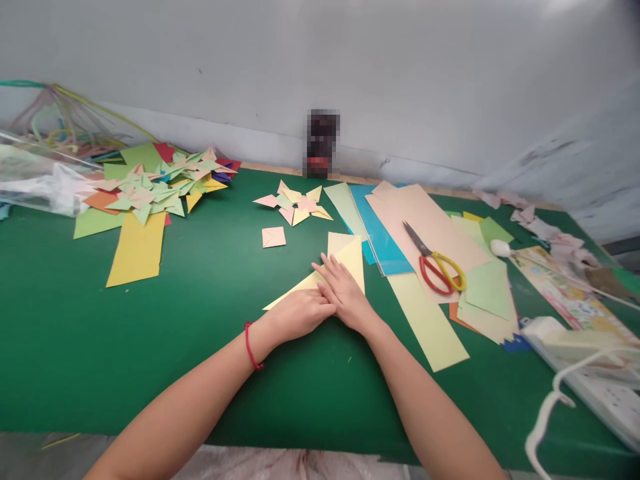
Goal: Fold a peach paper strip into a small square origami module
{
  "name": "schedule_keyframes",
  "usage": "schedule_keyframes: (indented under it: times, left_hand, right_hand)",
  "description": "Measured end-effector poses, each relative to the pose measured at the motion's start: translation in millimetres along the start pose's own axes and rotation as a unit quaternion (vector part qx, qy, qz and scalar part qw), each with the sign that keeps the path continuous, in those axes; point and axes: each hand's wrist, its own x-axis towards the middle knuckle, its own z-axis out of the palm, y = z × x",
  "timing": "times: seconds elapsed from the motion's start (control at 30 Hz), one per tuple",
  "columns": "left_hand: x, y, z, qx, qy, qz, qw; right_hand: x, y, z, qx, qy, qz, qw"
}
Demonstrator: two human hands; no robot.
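A pale yellow sheet of paper, folded on the diagonal, lies on the green table with a long point reaching to the left. Both hands are on it. My left hand has its fingers curled and pressed down at the paper's near edge; their tips are partly hidden. Flat across the paper, my right hand has its fingers stretched out, touching the left. A pale pink piece of paper shows from behind the fold. Beyond the hands lie a small folded pink square and a pink and yellow paper star.
Scissors with red and yellow handles rest on stacked coloured sheets at the right. Several folded paper stars are piled at the left beside a clear plastic bag. A power strip and white cord occupy the right front.
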Motion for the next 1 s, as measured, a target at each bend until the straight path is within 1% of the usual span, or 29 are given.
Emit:
schedule_keyframes:
  times: [0.07,0.13,0.3,0.37,0.47,0.57,0.67,0.77,1.0]
  left_hand:
    - [0.0,0.4,0.4,-0.004,0.007,0.005,1.000]
    - [-0.3,0.5,1.3,-0.006,0.021,0.013,1.000]
    - [-2.6,-0.4,5.2,-0.006,0.047,0.017,0.999]
    - [-3.5,-0.4,6.2,-0.001,0.049,0.015,0.999]
    - [-3.8,0.5,6.5,0.014,0.043,0.012,0.999]
    - [-3.4,1.2,6.2,0.016,0.038,0.012,0.999]
    - [-3.5,1.0,6.4,0.012,0.040,0.012,0.999]
    - [-3.4,0.8,7.2,0.011,0.042,0.009,0.999]
    - [-3.1,2.4,3.7,0.017,0.036,-0.009,0.999]
  right_hand:
    - [4.4,5.5,5.0,-0.004,-0.012,0.009,1.000]
    - [9.2,13.2,5.5,-0.020,-0.002,0.029,0.999]
    - [22.5,26.1,5.2,-0.104,0.013,0.052,0.993]
    - [29.0,29.2,6.8,-0.138,0.021,0.066,0.988]
    - [41.4,35.4,8.3,-0.176,0.035,0.107,0.978]
    - [54.9,43.3,7.3,-0.190,0.028,0.143,0.971]
    - [64.4,49.5,5.6,-0.194,0.026,0.162,0.967]
    - [68.0,52.3,5.1,-0.200,0.029,0.171,0.964]
    - [67.8,52.6,7.9,-0.221,0.039,0.161,0.961]
